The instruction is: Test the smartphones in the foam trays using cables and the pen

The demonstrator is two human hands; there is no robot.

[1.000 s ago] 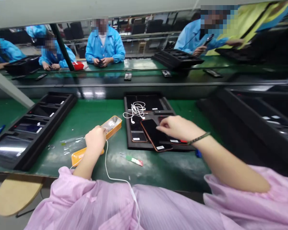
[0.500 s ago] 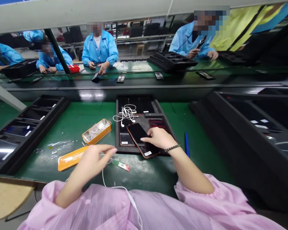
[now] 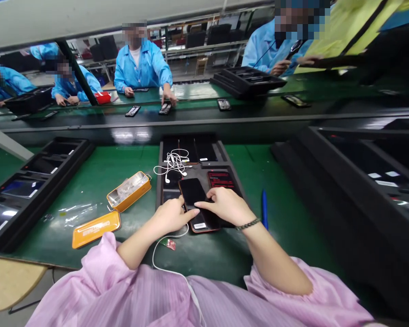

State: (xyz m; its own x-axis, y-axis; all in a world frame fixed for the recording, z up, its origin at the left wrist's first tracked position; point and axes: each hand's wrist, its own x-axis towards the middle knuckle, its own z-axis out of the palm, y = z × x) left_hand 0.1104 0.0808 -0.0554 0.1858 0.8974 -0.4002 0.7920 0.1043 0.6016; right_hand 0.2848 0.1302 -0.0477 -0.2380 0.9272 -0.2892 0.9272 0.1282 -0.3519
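A dark smartphone [image 3: 192, 190] with a white label near its lower end lies tilted over a black foam tray [image 3: 232, 159]. My left hand [image 3: 170, 215] grips its left edge, thumb on the screen. From the other side my right hand [image 3: 226, 205] holds it, thumb on the glass and fingers curled at the right edge. A white cable [image 3: 156, 254] runs down from beside my left hand; its upper end is hidden there. White earphones [image 3: 173, 159] lie tangled on the tray. Just right of the held phone, a second phone [image 3: 221, 178] shows red text on its screen.
Left of the tray are an open orange tin [image 3: 131, 193] and its orange lid [image 3: 97, 230]. A blue pen [image 3: 265, 210] lies to the right. Black trays of phones flank me at left [image 3: 29, 202] and right [image 3: 305, 181]. Across the bench, people in blue work along a conveyor.
My left hand has moved right, from above the small green-and-red strip onto the phone's left edge, bringing the white cable along. A co-worker opposite has reached toward a phone on the conveyor.
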